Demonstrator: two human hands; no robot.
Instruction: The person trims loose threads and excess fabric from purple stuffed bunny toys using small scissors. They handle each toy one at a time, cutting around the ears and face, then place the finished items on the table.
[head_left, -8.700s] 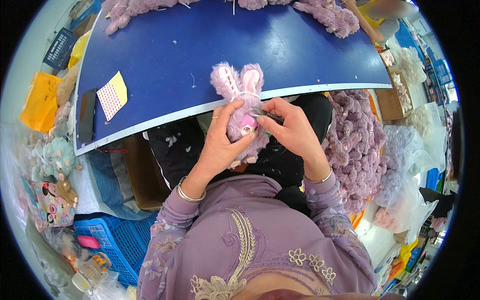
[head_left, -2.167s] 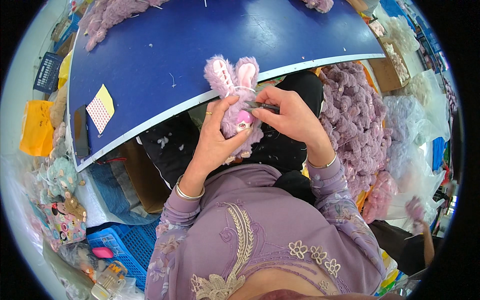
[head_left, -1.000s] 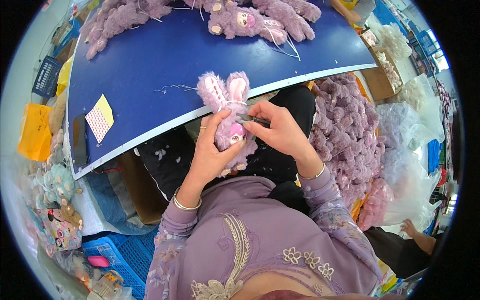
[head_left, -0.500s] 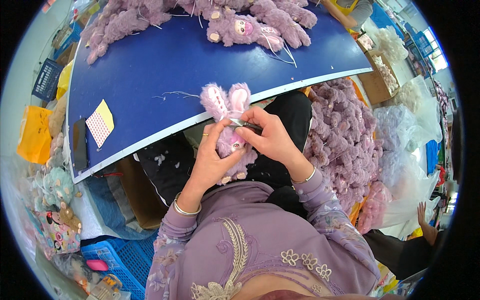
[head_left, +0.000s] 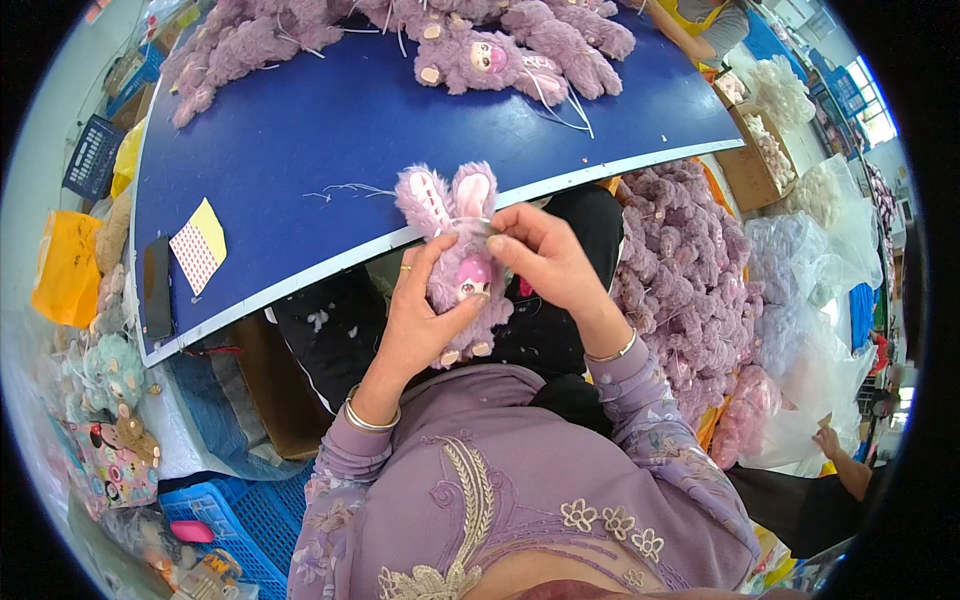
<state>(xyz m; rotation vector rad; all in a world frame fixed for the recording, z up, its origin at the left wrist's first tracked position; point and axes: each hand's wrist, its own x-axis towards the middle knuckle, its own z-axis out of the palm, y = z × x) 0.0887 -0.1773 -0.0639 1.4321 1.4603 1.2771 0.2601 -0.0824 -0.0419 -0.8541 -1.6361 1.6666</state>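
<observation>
My left hand is wrapped round a small purple plush rabbit, holding it upright over my lap at the table's edge. Its ears with pale pink linings point away from me, and its pink-and-white face is partly covered by my thumb. At the base of the ears, my right hand is closed in a pinch. A pale, blurred strip runs from its fingertips across the rabbit's head; its kind is unclear. A small bright pink thing shows just below that hand.
The blue table bears a heap of purple plush toys, white threads, a dotted sticker sheet and a dark flat object. More plush toys are piled at my right. A blue crate stands lower left. Other people's arms show at the right.
My right hand has shifted slightly right and up on the rabbit's head. The metal snips seen in its fingers before no longer show clearly. More of the rabbit's pink face is visible.
</observation>
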